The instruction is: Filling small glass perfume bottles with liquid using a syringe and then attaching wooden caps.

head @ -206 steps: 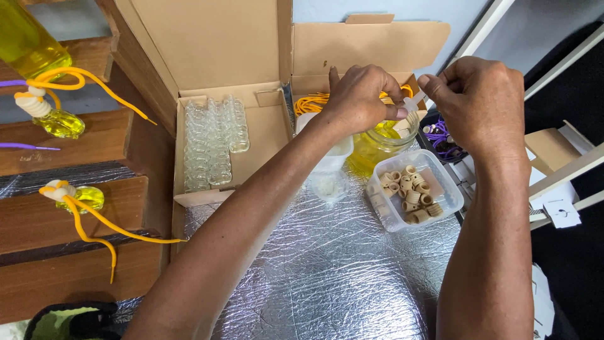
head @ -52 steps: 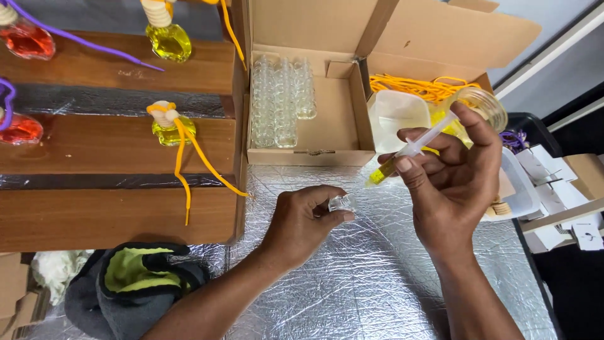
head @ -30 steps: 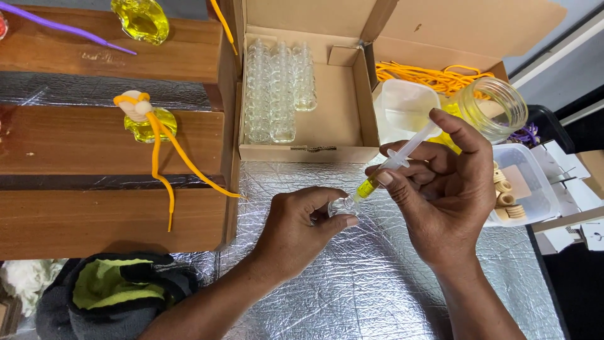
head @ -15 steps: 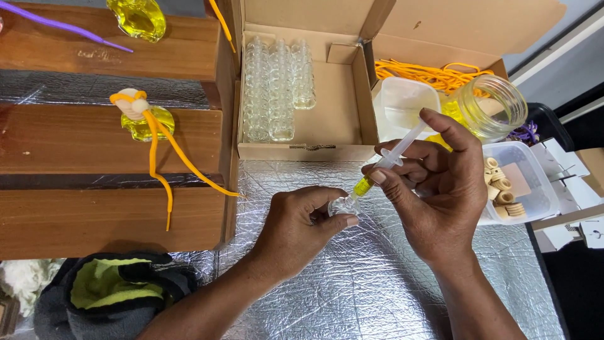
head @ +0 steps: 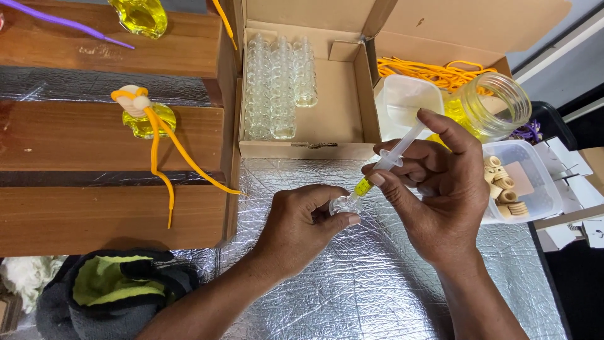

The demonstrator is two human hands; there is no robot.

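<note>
1. Clear glass, the small bottle (head: 343,204) sits pinched between thumb and fingers of the left hand (head: 302,226), low over the tabletop (head: 377,296), which is covered in crinkled silver foil.
2. A plastic syringe (head: 384,165) with yellow liquid in its lower barrel slants down to the bottle's mouth, its tip touching or just inside; which of the two cannot be told.
3. The right hand (head: 440,201) is closed around the syringe, fingers on the barrel and the thumb laid along the plunger.
4. Just behind the right hand stand a white plastic tub (head: 406,104) and a glass jar (head: 491,107) holding yellow liquid.
5. Beside the jar, a clear plastic tray (head: 535,195) holds small cork stoppers (head: 506,192).
6. Orange cords (head: 434,69) lie heaped behind the tub and jar.
7. An open cardboard box (head: 346,94) at the far edge of the foil holds rows of empty glass bottles (head: 277,88).
8. To the left rise stepped wooden shelves (head: 94,132); one step carries a filled yellow bottle (head: 148,119) with an orange cord trailing from its corked top.
9. A dark bundle of cloth with a green lining (head: 113,289) lies at the lower left.
</note>
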